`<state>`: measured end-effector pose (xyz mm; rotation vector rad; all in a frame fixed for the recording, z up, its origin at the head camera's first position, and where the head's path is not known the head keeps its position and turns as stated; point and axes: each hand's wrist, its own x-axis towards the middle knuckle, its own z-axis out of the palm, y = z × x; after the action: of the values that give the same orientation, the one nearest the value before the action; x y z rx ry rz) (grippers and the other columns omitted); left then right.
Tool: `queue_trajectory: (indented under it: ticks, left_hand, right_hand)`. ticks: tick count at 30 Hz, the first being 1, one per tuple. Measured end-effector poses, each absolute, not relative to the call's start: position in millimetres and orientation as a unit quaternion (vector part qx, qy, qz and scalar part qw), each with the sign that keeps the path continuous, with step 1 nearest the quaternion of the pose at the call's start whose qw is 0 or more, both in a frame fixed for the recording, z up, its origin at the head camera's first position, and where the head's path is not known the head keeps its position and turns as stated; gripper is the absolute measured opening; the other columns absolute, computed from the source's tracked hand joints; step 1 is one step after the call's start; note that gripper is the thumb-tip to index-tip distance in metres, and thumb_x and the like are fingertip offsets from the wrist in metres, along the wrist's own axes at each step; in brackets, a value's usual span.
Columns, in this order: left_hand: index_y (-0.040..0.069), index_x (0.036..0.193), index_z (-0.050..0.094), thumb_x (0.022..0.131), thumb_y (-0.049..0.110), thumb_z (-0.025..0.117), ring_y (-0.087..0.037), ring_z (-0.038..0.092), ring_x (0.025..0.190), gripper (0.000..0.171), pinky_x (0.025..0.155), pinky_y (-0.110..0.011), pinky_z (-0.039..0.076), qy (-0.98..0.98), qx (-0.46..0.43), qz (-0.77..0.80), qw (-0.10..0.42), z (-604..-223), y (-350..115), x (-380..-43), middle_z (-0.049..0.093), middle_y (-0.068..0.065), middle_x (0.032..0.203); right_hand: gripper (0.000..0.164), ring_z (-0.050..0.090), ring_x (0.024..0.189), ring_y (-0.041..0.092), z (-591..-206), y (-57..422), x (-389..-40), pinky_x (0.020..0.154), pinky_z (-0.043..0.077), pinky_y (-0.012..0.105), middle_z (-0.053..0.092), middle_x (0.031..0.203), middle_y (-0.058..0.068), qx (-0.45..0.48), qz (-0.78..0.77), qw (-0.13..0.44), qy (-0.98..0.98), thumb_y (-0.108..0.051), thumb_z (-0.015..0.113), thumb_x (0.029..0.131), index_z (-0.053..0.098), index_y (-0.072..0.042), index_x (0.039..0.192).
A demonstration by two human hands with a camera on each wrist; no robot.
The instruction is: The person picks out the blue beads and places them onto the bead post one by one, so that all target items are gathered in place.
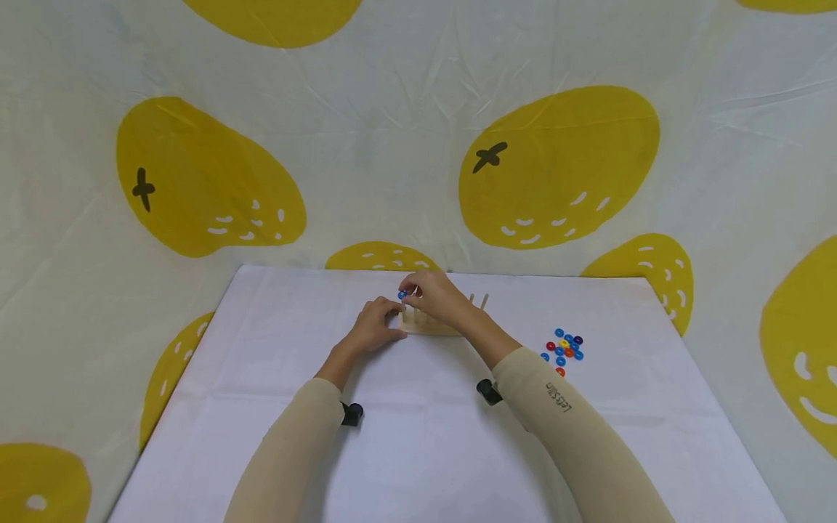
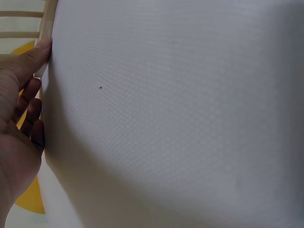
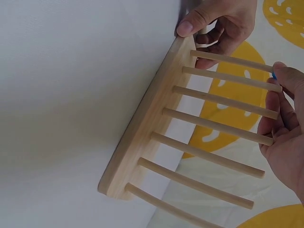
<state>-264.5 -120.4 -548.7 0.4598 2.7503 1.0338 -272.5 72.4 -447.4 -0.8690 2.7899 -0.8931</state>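
Observation:
A wooden peg rack [image 3: 137,133] with a row of upright pegs stands on the table; every peg in sight in the right wrist view is bare along its shaft. My left hand [image 1: 375,327] grips the left end of its base, thumb [image 2: 42,47] on the front edge and fingers behind. Above that same end, my right hand [image 1: 434,294] pinches a small blue bead [image 1: 402,295] between thumb and fingertips. In the right wrist view the bead is at the tip of the endmost peg [image 3: 232,61], mostly hidden by the thumb.
Loose beads [image 1: 560,351] in blue, red, yellow, orange and dark purple lie scattered to the right of the rack. A white cloth covers the table [image 1: 418,450], and a curtain [image 1: 392,167] with yellow fruit prints hangs behind its far edge.

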Motion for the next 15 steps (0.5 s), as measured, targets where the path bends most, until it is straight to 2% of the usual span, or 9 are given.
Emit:
queue_trajectory:
  ticks: [15]
  left_hand:
    - [0.008, 0.129, 0.068, 0.083, 0.024, 0.088, -0.031, 0.051, 0.123, 0.052, 0.111, -0.046, 0.042, 0.922, 0.153, 0.345, 0.085, -549.0, -119.6, -264.7, 0.062, -0.011, 0.129]
  right_hand:
    - [0.023, 0.068, 0.099, 0.022, -449.1, 74.0, -272.1, 0.091, 0.058, 0.035, 0.075, 0.107, 0.009, -0.286, -0.295, 0.044, 0.910, -0.013, 0.072, 0.097, 0.074, -0.002, 0.118]
